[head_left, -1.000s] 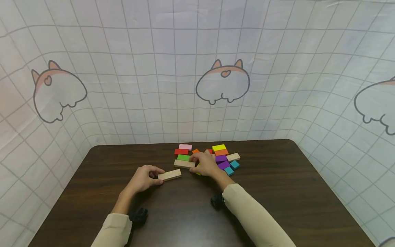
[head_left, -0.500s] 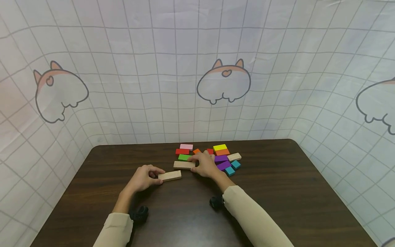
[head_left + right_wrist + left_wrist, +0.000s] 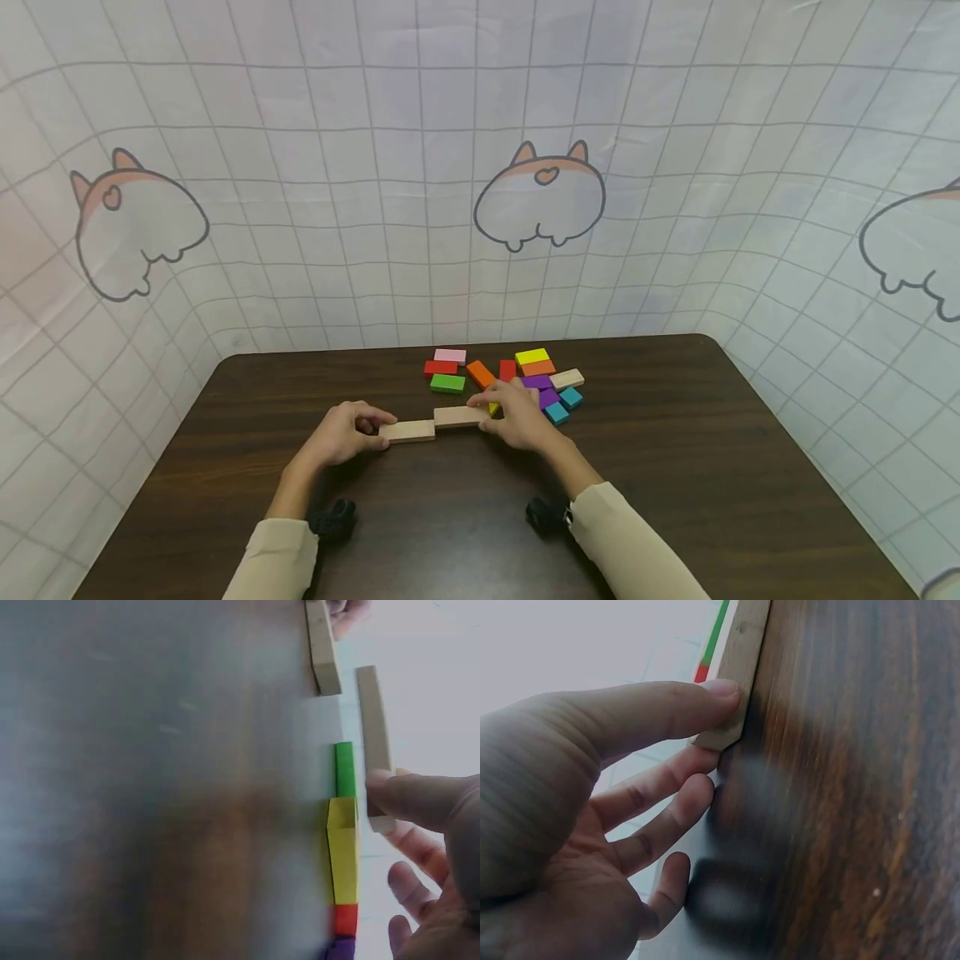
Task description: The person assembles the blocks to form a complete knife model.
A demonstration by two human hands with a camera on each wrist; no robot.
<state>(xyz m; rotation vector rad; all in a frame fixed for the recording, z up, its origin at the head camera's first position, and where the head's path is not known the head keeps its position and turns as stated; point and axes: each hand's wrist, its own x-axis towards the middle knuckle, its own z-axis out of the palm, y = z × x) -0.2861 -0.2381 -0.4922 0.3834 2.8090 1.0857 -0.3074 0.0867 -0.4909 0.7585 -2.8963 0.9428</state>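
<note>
My left hand (image 3: 341, 433) pinches the left end of a plain wooden block (image 3: 408, 432) lying flat on the table. In the left wrist view its thumb (image 3: 705, 701) presses the near side of that block, with the other fingers beyond. Between the thumb and fingers of my right hand (image 3: 522, 419) is the right end of a second plain wooden block (image 3: 456, 417). The right wrist view shows this second block (image 3: 375, 724) raised off the table. Seen from the head, its left end sits right at the first block's right end, slightly farther back.
Behind the hands lie a green block (image 3: 447, 383), a red block (image 3: 440, 367), a pink block (image 3: 451, 356) and an orange block (image 3: 480, 374). A yellow block (image 3: 493, 408) is partly hidden by the right hand. Purple, blue and other blocks cluster right, near another plain block (image 3: 567, 379).
My right hand has brought its plain block up and toward me, slightly right, uncovering the orange block. The block in my left hand has turned a little to lie straighter.
</note>
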